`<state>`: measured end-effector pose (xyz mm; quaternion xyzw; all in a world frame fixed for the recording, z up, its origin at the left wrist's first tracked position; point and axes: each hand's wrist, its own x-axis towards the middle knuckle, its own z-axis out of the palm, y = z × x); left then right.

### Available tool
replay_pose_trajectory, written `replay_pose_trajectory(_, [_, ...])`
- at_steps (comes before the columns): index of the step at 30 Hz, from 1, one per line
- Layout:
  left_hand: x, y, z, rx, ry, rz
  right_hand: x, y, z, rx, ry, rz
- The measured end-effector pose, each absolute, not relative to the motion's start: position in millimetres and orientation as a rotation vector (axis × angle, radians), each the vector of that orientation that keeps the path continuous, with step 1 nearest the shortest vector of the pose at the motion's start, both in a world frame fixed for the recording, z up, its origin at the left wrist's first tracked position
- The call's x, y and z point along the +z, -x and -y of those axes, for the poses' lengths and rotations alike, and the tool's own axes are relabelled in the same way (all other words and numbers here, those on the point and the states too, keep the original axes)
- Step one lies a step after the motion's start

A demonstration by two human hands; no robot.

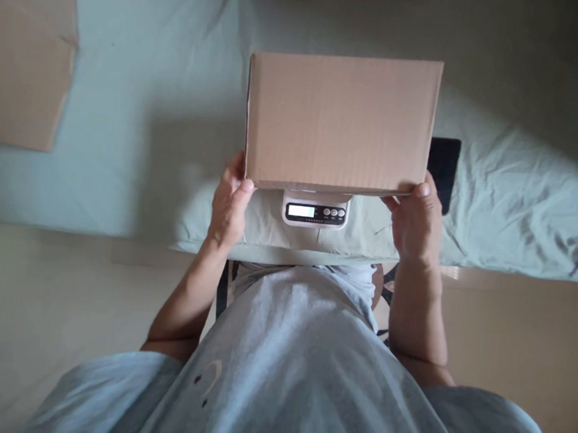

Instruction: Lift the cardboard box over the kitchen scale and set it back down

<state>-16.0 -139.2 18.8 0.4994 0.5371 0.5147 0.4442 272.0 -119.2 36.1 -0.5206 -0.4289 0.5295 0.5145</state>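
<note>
Holding a cardboard box (pixel 341 124) over a digital scale (pixel 314 223), the left hand (pixel 230 202) and right hand (pixel 419 217) close around its near corners, some fingers hidden. The box isn't released; whether it rests on the scale, I cannot tell. The display (pixel 301 211) is lit, its figures illegible.

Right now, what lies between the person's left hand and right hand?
In the head view, the cardboard box spans from the left hand to the right hand; a scale with a lit display shows past the box's near edge.
</note>
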Motion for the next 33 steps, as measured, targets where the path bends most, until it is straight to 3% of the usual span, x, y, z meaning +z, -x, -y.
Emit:
replay_pose_trajectory(19, [-22, 29, 132, 1.229, -0.846, -1.546, -9, -288, 119, 1.285, 1.363, 0.839])
replay_pose_trajectory(26, [-13, 28, 134, 1.185, -0.920, -1.523, -2, -288, 120, 1.304, 1.348, 0.833])
replay_pose_trajectory(33, [29, 12, 146, 1.214, -1.124, -1.404, 33, -276, 123, 1.206, 1.245, 0.960])
